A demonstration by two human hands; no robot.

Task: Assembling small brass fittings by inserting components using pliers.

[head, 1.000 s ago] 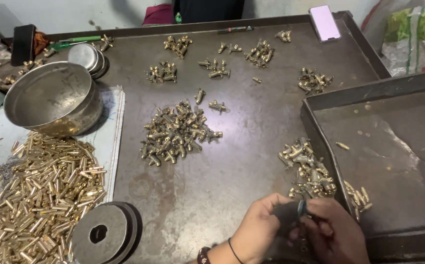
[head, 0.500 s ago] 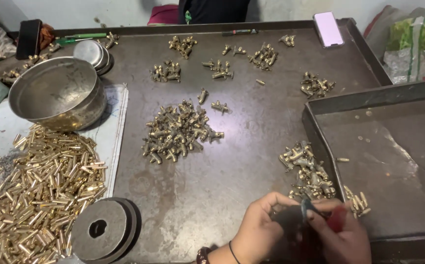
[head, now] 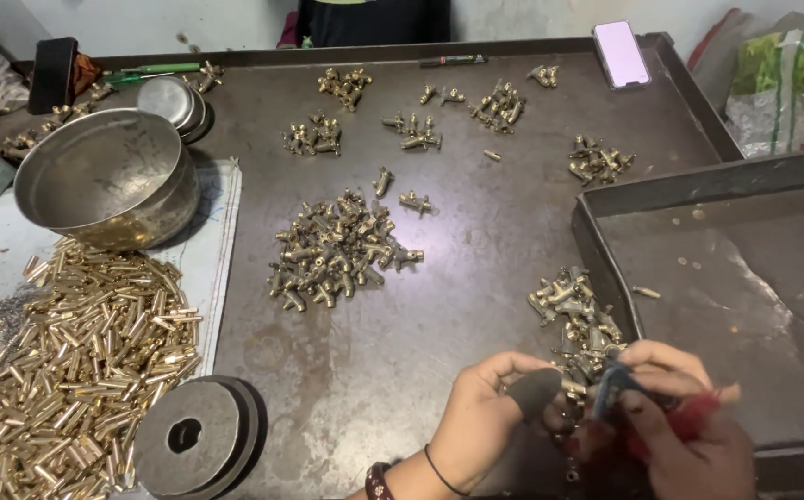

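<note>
- Left hand [head: 490, 407] pinches a small brass fitting [head: 576, 387] (thumb in a dark cot).
- Right hand [head: 689, 417], touching it, grips a dark tool [head: 608, 389].
- Best held steady, close above the pile [head: 576, 313].

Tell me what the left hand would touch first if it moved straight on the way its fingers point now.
The left hand points right, toward the right hand. It would probably first meet the small brass part between them, then the right hand's fingers. Depth is hard to judge here.

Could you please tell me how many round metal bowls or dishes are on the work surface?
2: a large steel bowl at the left, and a small shallow dish just behind it. More may be stacked under that dish.
</note>
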